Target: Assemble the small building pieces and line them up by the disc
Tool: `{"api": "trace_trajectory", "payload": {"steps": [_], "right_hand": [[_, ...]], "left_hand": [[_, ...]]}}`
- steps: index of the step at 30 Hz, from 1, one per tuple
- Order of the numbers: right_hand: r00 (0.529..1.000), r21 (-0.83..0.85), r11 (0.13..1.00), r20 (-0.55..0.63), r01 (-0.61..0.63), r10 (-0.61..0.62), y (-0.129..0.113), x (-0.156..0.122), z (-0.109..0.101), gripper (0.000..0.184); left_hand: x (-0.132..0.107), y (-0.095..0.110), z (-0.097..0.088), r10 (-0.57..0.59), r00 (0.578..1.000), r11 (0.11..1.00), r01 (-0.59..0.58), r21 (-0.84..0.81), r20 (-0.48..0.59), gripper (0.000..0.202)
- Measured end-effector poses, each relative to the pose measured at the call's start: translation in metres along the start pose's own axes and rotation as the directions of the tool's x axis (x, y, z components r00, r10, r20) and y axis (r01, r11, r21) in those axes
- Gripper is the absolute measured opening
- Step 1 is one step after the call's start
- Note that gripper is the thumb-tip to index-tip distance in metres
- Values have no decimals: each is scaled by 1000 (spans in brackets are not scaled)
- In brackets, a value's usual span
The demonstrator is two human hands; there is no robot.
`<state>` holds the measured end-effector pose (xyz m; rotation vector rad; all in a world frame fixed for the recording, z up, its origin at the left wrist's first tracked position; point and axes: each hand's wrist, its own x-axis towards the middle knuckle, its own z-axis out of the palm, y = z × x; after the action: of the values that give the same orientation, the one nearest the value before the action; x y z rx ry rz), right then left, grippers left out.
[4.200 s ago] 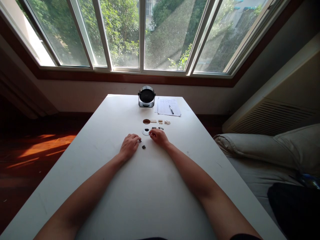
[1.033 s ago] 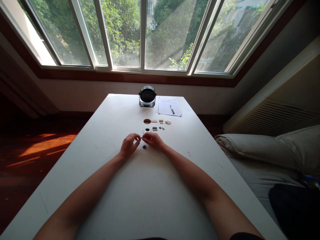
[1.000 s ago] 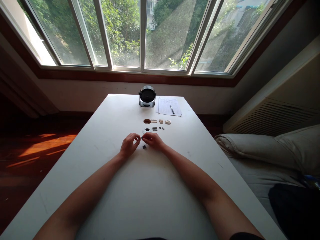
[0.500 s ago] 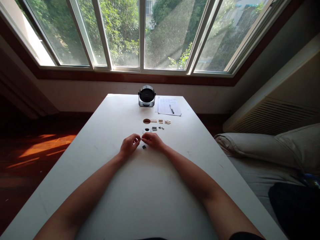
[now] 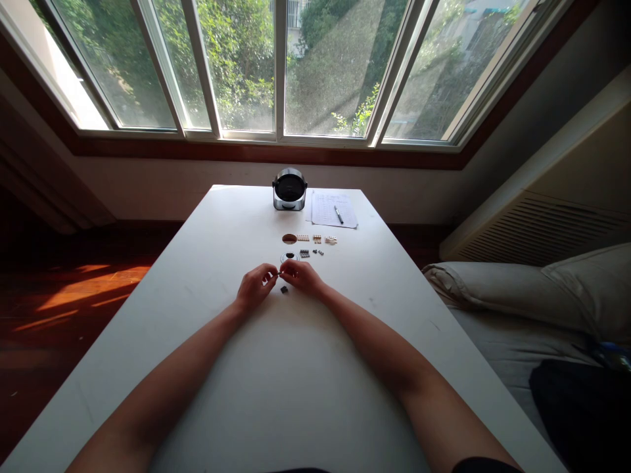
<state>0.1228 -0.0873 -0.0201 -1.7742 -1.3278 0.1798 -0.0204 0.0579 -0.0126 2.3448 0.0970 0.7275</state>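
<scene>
My left hand (image 5: 254, 286) and my right hand (image 5: 303, 276) meet fingertip to fingertip over the white table (image 5: 211, 276). Both pinch one tiny piece between them, too small to name. A small dark piece (image 5: 284, 289) lies on the table just below the fingertips. Just beyond the hands sits a small round white dish (image 5: 288, 257) with a dark piece in it. Behind it lie small dark pieces (image 5: 310, 253), a row of tan studded pieces (image 5: 316, 239) and a brown disc (image 5: 288, 239).
A small round black fan (image 5: 289, 190) stands at the table's far edge, beside a sheet of paper (image 5: 334, 210) with a pen (image 5: 338, 215) on it. A bed with a pillow (image 5: 517, 289) lies to the right. Wide windows fill the back wall.
Since 4.2 s ago my right hand came back from the white dish and met my left hand. Over the last second both hands have stayed pinched together.
</scene>
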Motion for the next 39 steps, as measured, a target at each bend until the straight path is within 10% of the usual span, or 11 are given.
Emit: {"api": "trace_trajectory", "payload": {"steps": [39], "right_hand": [[1000,-39,999,-15,6,-6,2,0,-4,13]], "left_hand": [[1,0,0,6,1000,998,-5,61,-14,7]]}}
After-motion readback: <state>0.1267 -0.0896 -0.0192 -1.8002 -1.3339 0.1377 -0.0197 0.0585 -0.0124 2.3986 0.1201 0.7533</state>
